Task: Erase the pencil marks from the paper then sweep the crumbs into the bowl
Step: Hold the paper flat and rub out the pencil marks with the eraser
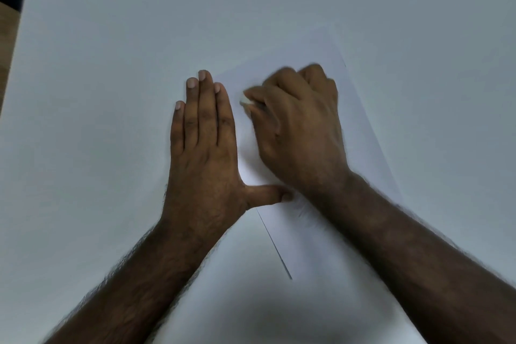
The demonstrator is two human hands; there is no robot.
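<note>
A white sheet of paper [363,131] lies tilted on the white table, its near left edge running down toward me. My left hand [205,145] lies flat with straight fingers on the sheet's left edge, thumb spread out onto the paper. My right hand [298,126] is curled on the paper and pinches a small white eraser [246,100], whose tip pokes out at the hand's left side and meets the sheet. Faint grey pencil marks [304,211] show just under my right wrist. No bowl or crumbs can be made out.
The white table [111,36] stretches all around the paper. Its left edge [16,45] runs along the frame's left side, with a wooden floor and a dark strip beyond it.
</note>
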